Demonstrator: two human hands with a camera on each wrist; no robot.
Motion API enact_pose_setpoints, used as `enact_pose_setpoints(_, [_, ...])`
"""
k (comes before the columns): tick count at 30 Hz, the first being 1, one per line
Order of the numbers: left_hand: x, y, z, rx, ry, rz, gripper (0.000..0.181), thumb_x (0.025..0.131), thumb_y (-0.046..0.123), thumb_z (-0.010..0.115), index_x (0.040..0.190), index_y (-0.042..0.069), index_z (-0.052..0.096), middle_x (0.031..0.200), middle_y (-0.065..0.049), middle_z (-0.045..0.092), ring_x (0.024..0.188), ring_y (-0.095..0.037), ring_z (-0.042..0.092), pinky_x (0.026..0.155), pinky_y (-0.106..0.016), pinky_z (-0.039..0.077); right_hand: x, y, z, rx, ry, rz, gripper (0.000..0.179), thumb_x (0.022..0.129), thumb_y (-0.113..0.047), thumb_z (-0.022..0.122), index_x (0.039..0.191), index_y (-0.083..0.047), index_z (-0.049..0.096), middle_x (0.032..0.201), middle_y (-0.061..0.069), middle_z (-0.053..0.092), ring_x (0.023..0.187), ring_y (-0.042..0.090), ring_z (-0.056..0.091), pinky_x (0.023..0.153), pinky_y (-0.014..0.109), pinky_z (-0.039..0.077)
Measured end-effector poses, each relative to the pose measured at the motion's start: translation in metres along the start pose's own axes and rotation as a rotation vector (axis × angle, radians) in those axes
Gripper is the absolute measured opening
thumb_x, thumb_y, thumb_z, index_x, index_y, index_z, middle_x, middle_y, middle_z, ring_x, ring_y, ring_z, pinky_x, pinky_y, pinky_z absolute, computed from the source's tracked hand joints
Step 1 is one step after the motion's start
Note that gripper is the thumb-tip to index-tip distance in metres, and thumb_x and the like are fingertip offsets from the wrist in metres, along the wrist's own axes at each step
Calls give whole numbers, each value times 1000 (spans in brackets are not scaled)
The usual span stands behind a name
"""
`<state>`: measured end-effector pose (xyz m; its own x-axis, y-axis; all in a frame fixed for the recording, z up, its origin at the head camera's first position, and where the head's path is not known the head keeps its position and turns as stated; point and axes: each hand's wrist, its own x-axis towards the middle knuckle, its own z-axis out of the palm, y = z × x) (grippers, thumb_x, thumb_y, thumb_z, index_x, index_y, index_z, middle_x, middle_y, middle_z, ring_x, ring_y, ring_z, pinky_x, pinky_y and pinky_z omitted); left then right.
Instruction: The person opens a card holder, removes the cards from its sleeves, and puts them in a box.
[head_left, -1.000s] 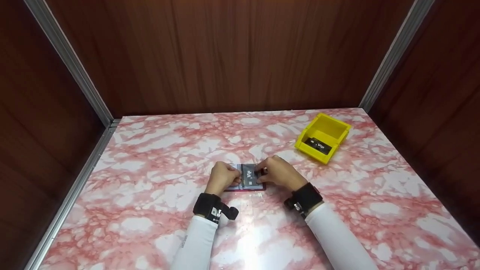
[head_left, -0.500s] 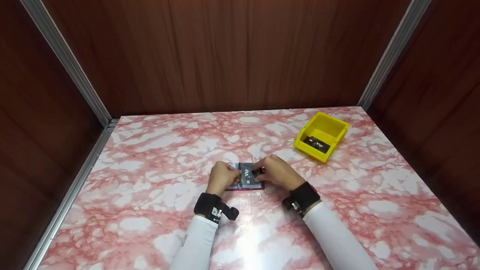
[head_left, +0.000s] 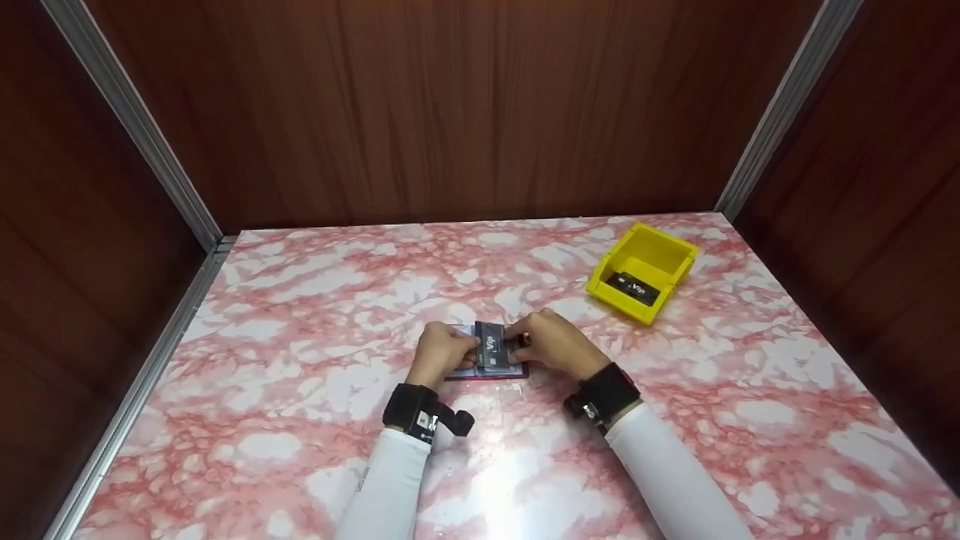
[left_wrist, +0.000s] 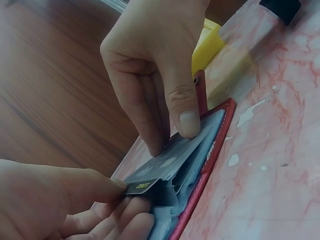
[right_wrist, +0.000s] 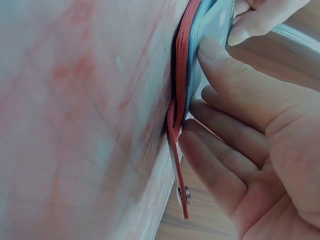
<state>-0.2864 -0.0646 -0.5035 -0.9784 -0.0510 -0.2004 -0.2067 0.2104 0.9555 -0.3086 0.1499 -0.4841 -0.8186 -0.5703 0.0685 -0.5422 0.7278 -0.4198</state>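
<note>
A red card holder (right_wrist: 183, 65) with clear plastic sleeves (left_wrist: 212, 130) lies spread on the table. A black card (head_left: 491, 346) lettered "Vip" shows through one sleeve. Its end with yellow digits sticks out at the sleeve's mouth, which gapes in the left wrist view. My left hand (head_left: 440, 351) pinches this end between thumb and fingers. On the other side, my right hand (head_left: 551, 341) pinches the sleeve, its thumb (right_wrist: 215, 52) lying on the plastic. The right fingers curl around the holder's outer end, beside a red strap (right_wrist: 175, 155) with a metal snap.
A yellow bin (head_left: 606, 294) stands at the back right of the pink-and-white marbled table (head_left: 337, 292). Inside it lie black "Vip" cards (head_left: 634, 289). Brown wood-look panels (head_left: 465, 112) with metal corner posts enclose the back and both sides.
My left hand has shifted slightly left, and the sleeve's left edge with the card has followed a little. My right hand keeps its place on the sleeve.
</note>
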Motion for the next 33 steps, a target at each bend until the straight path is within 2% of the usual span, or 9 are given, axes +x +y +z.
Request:
enact_pose_setpoints(3, [1, 0, -2, -42, -6, 8, 16, 94, 1, 75, 99, -14, 77, 76, -10, 74, 57, -8, 68, 57, -21, 64, 0, 0, -1, 1, 5, 1, 37, 87, -19, 91, 122, -10, 83, 119, 10, 83, 105, 23, 78, 97, 45, 65])
enact_pose_setpoints(10, [1, 1, -3, -97, 0, 22, 14, 93, 1, 73, 80, -4, 70, 73, -9, 74, 57, -9, 70, 58, -22, 65, 1, 2, -1, -10, 25, -45, 30, 86, -19, 93, 114, -11, 85, 107, 7, 85, 90, 19, 73, 84, 40, 63])
enact_pose_setpoints(17, [0, 1, -3, -122, -2, 32, 11, 92, 1, 70, 88, -9, 73, 76, -12, 77, 59, -13, 73, 60, -26, 67, 1, 2, -3, -19, 19, -43, 32, 86, -21, 93, 115, -12, 85, 109, 7, 85, 90, 18, 72, 84, 39, 62])
enact_pose_setpoints(23, [0, 0, -3, -99, -18, 25, 14, 92, 0, 75, 98, -12, 75, 83, -14, 78, 62, -13, 73, 62, -26, 67, 0, 1, -3, -16, -3, -17, 32, 87, -21, 92, 117, -13, 84, 110, 6, 85, 91, 17, 71, 86, 39, 61])
enact_pose_setpoints(28, [-1, -1, -4, -65, -30, 26, 17, 90, -1, 76, 103, -13, 77, 86, -14, 77, 64, -13, 73, 63, -25, 67, 0, -3, -2, -27, -18, 23, 37, 88, -21, 91, 122, -11, 83, 117, 9, 84, 97, 20, 73, 93, 43, 63])
enact_pose_setpoints(33, [-1, -2, -4, -62, -36, 6, 19, 91, -2, 76, 106, -13, 76, 85, -13, 77, 63, -13, 73, 61, -25, 67, -1, -8, -1, -43, -38, 9, 36, 91, -16, 89, 125, -9, 81, 122, 10, 82, 104, 22, 75, 98, 46, 64])
